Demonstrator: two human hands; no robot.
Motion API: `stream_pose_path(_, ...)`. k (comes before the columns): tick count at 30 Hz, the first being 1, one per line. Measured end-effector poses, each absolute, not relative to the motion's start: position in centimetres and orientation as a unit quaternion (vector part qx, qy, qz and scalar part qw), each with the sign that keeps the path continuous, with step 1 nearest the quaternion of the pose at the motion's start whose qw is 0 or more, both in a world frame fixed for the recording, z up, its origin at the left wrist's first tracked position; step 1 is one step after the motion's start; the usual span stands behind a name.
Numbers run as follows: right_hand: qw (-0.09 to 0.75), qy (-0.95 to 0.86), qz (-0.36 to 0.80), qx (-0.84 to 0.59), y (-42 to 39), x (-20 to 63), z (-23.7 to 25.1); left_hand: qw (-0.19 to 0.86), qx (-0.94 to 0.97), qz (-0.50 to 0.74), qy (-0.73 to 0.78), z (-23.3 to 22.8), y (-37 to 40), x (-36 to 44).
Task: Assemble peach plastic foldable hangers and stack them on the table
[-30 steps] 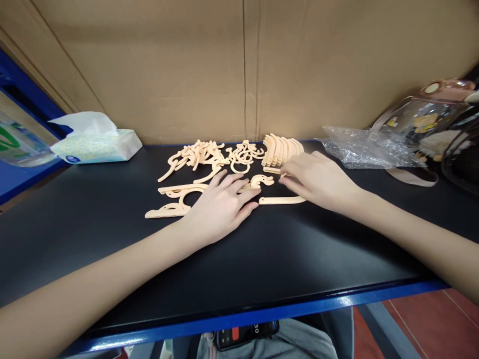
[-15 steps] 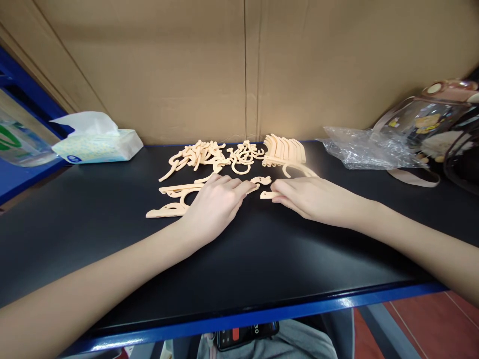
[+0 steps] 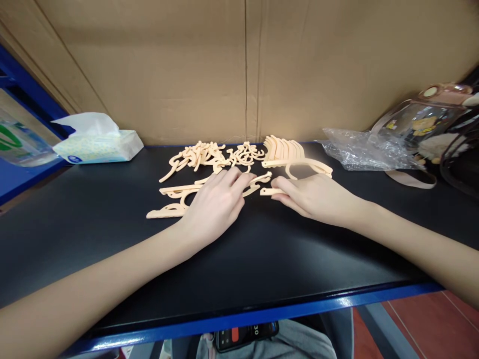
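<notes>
1. Peach plastic hanger arm [image 3: 304, 165] lies under the right hand [image 3: 312, 198], in the middle of the flat black table top [image 3: 262, 259]. Its long curved end sticks out to the right of the hand, and its short end [image 3: 267, 191] peeks out by the fingertips.
2. That hand is closed on this arm, fingers curled over it.
3. Just left of it, the left hand [image 3: 216, 202] pinches a small peach plastic hook piece [image 3: 258, 180] with its thumb and fingers. The hook piece and the short end are near each other, but I cannot tell if they touch.
4. Two flat peach hanger pieces [image 3: 170, 202] lie on the table, partly under the left hand.
5. Farther back sit a loose pile of peach hooks [image 3: 209, 155] and a neat stack of peach arms [image 3: 282, 148].
6. Far left is a white tissue pack [image 3: 98, 144].
7. Far right is a crumpled clear plastic bag [image 3: 364, 149], beside a see-through bag with a strap [image 3: 422, 124].
8. Brown cardboard [image 3: 243, 70] stands behind everything.
</notes>
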State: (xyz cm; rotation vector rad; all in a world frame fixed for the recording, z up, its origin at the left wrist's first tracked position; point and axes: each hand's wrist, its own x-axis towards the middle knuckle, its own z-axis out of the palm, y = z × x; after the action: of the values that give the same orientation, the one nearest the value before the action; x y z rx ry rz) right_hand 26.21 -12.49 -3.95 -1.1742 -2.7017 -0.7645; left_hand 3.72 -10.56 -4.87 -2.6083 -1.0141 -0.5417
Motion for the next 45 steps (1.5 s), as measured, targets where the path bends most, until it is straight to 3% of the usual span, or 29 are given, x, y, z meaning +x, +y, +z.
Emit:
stream_pose_path(9,0.107,-0.908,-0.151,-0.375,-12.5,26.2,-3.7,0.106,-0.904,-0.169,-0.377,-4.1,-11.2,4.0)
stream_pose_path(14,0.111,-0.908,-0.176,-0.364,-12.7,26.1,-3.8,0.116,-0.905,-0.183,-0.367,-4.0,-11.4,4.0)
stream_pose_path(19,0.098,-0.900,-0.206,-0.371,-12.8,26.2,-3.8,0.035,-0.916,-0.179,-0.358,-4.3,-11.3,4.0)
stream_pose_path(32,0.161,-0.903,-0.221,-0.332,-12.8,26.3,-3.9,-0.034,-0.927,-0.182,-0.327,-4.1,-11.6,3.8)
stream_pose_path(45,0.176,-0.914,-0.190,-0.313,-12.6,26.6,-4.1,0.052,-0.924,-0.067,-0.374,-4.0,-11.7,4.0)
